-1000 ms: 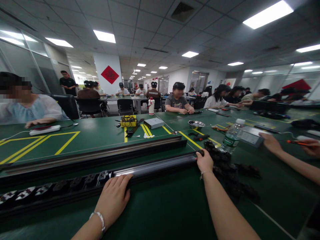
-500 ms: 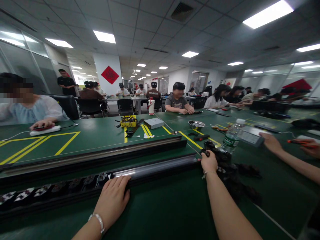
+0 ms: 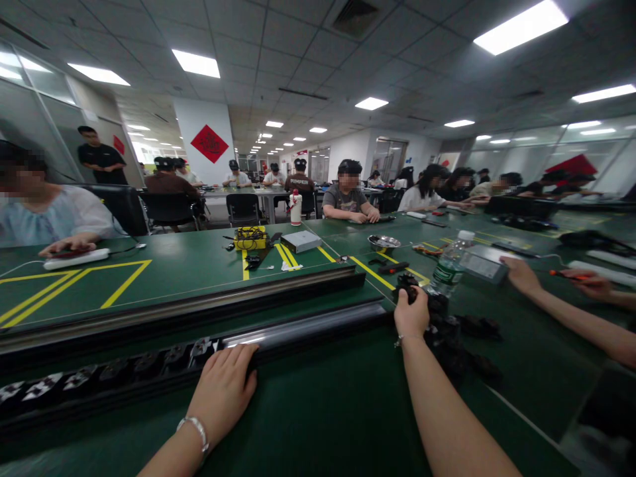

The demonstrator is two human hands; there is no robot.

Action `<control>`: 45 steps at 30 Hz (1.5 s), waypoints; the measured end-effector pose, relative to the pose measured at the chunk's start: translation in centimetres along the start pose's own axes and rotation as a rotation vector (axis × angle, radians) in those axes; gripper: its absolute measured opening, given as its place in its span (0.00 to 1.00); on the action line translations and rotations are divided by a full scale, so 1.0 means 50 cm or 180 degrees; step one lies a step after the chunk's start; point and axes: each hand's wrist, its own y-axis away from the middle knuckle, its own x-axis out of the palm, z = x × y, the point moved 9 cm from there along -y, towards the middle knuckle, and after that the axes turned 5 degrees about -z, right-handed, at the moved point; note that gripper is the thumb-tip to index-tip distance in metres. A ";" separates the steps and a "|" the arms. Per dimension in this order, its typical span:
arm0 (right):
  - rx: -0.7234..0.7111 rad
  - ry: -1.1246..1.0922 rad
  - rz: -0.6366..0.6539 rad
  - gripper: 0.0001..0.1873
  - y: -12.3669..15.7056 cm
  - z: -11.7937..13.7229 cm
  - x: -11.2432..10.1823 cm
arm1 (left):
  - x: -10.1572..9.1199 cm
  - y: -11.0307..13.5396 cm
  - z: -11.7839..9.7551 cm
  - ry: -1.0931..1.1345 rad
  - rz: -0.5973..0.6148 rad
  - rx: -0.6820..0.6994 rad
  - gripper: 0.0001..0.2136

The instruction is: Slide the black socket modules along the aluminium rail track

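My left hand [image 3: 226, 381] lies with its fingers stretched flat over the front edge of a long black channel rail [image 3: 308, 334]. Left of it, a row of black plastic modules [image 3: 114, 371] with shiny metal bits sits inside the rail. Beyond the rail's right end, my right hand [image 3: 413, 315] is closed with thumb and fingers around a small black plastic part [image 3: 408, 283]. A heap of similar black parts [image 3: 450, 344] lies beside this hand, partly hidden by it. A second long rail [image 3: 278, 291] lies behind the first one.
A water bottle [image 3: 448, 265] stands behind the heap. Further back are a metal bowl [image 3: 383, 242], a grey box [image 3: 301, 242] and a yellow block with black cables [image 3: 250, 238]. At right, a co-worker's hand [image 3: 521, 275] touches a grey box [image 3: 481, 264]; another hand holds an orange tool [image 3: 566, 274].
My right hand has turned slightly, and the black part in its fingers now shows more above them. My left hand stays on the rail. The whole view has shifted a little.
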 end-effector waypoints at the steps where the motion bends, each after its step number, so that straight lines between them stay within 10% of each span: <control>1: -0.0112 0.0163 -0.0079 0.24 0.002 0.010 -0.015 | -0.001 0.000 0.000 0.0014 0.0000 0.0013 0.15; 8: -0.0455 0.1433 0.0944 0.21 0.041 -0.003 -0.058 | -0.001 0.000 0.000 0.0065 -0.0078 0.0060 0.18; 24: -0.1303 0.2564 0.1618 0.14 0.113 -0.004 -0.061 | -0.065 0.004 0.010 0.0077 -0.0572 0.0126 0.13; 29: -0.1778 0.2516 0.0883 0.15 0.131 0.088 -0.087 | -0.114 0.016 0.076 0.0044 -0.1078 -0.0567 0.14; 37: -0.3240 -0.0029 0.2142 0.18 0.480 0.410 0.063 | -0.097 0.065 0.105 -0.0216 -0.0906 -0.0797 0.24; 45: -0.2968 -0.0411 0.2701 0.18 0.720 0.472 0.157 | -0.080 0.067 0.150 0.0117 -0.0788 -0.1338 0.22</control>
